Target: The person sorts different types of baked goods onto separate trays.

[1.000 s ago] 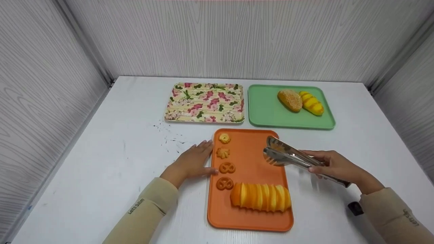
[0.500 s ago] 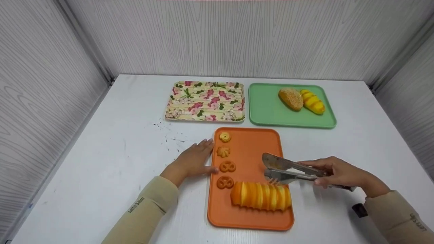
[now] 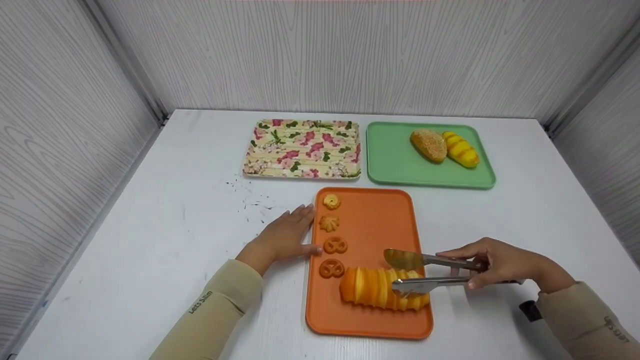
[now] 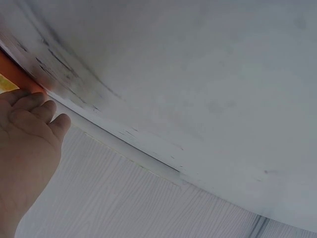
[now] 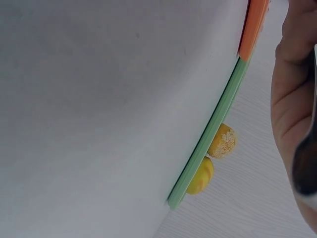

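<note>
On a white, smooth-topped bench [image 3: 150,250], a rectangular orange tray [image 3: 372,225] with rounded corners lies lengthwise, near to far. A long, ridged loaf [image 3: 372,288] in orange and pale yellow lies across its near part, reaching the right rim. The right hand [image 3: 505,265] pinches a pair of shiny metal tongs [image 3: 425,283] between thumb and fingers. The tongs' two arms stand apart, one along the loaf's far side, the other over its right half; whether metal touches bread cannot be told. The left hand [image 3: 280,241] is spread, fingers extended along the tray's left rim and thumb tip over it, as the left wrist view partly confirms.

Along the tray's left side runs a column of four small biscuits: farthest, a round, pale-golden swirl biscuit [image 3: 331,201]; next, a fan-ribbed golden biscuit [image 3: 329,223]; then two brown, pretzel-shaped biscuits [image 3: 335,245], the nearer just beside the loaf's left end.

At the far right, a rectangular green tray [image 3: 395,155] carries an oval brown bun [image 3: 429,145] with a crumbly topping and, touching or nearly so, a yellow, striped oval bread [image 3: 460,150]. Left of it lies a cream, flower-patterned rectangular tray [image 3: 302,149]. Pale wood-grain panels [image 3: 320,55] enclose the bench.
</note>
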The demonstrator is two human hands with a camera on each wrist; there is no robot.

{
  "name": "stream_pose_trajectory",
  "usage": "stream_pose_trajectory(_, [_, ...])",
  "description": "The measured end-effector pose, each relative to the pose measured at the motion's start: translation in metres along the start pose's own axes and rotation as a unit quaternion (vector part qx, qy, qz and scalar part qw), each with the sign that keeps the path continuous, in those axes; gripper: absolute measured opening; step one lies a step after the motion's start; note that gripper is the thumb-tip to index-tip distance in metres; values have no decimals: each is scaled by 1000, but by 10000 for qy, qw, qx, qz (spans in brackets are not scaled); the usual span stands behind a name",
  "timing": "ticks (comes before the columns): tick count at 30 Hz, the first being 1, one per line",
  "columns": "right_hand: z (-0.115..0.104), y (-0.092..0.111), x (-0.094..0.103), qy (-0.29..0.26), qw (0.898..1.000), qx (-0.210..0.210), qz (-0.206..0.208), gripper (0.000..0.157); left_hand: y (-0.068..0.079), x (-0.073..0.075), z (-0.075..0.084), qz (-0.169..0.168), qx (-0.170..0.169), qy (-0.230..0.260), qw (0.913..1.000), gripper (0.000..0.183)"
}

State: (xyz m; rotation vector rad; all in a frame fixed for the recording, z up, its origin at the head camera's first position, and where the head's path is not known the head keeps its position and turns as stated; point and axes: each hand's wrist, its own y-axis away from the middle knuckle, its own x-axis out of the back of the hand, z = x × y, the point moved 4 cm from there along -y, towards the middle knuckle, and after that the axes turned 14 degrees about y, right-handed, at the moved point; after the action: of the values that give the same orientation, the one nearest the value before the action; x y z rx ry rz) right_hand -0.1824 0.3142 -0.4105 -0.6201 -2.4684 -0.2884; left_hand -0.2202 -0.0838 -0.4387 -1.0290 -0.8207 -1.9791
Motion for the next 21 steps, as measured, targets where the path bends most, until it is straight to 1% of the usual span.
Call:
stream_pose_trajectory(2, [0, 0, -1, -104, 9999, 68, -75, 64, -1, 0, 0, -10, 25, -4, 10000, 95])
stream_pose_trajectory(5, [-1, 0, -2, -215, 9996, 45, -178, 64, -2, 0, -1, -35, 78, 24, 10000, 95])
stream_pose_trajectory(10, [0, -2, -5, -396, 9985, 77, -368, 61, -2, 0, 0, -43, 125, 75, 9999, 96])
stream_pose_trajectory(15, [0, -3, -6, -639, 9971, 34, -411, 57, -3, -1, 0, -53, 136, 46, 9999, 96])
stream_pose_trajectory(18, [-1, -3, -6, -684, 9967, 105, -414, 54, -3, -1, -1, -58, 122, 37, 9999, 95])
stream_pose_trajectory(21, [-2, -4, -5, -687, 9968, 58, -405, 53, -3, -2, -2, -62, 114, -18, 9999, 95])
